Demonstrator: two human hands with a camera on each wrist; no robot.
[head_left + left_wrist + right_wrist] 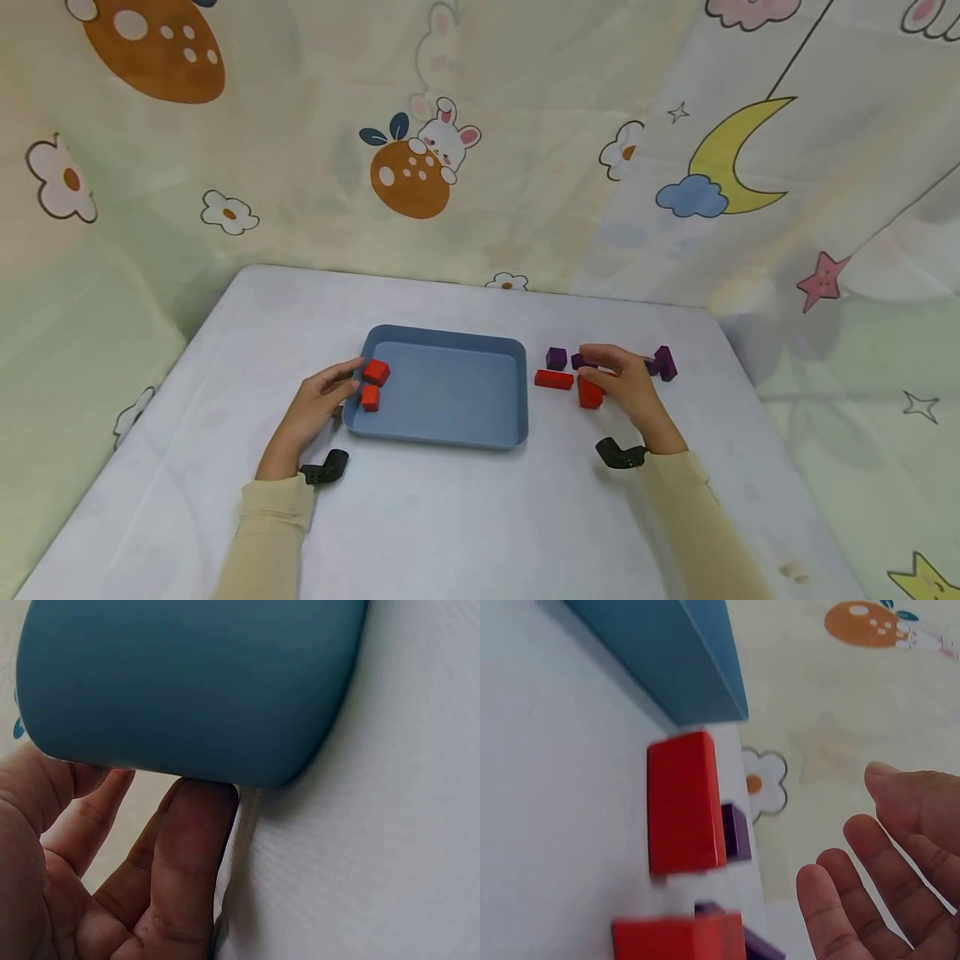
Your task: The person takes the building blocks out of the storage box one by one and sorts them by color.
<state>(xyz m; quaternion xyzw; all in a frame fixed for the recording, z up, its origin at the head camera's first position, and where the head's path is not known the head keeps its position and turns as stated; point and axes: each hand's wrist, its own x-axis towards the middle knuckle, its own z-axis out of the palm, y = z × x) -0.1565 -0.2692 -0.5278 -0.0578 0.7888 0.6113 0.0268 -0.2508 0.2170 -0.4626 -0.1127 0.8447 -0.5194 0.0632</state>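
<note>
At the left end of the blue tray (450, 392) my left hand (315, 404) has its fingers at the rim, and the tray wall hides some fingertips in the left wrist view. Just inside that rim lie two red blocks (377, 372), close to the fingers. My right hand (621, 379) hovers over a group of blocks right of the tray, with nothing between its loosely bent fingers. Under its fingertips is a red block (590, 397); beside it lies a long red block (553, 380). In the right wrist view the fingers (840, 922) stand apart from the blocks.
Behind the long red block stand a purple cube (556, 358) and another small purple block (577, 362). Farther right, a purple piece (665, 364) shows past my right hand. The white table (465, 517) ends at a patterned cloth (540, 167) behind it.
</note>
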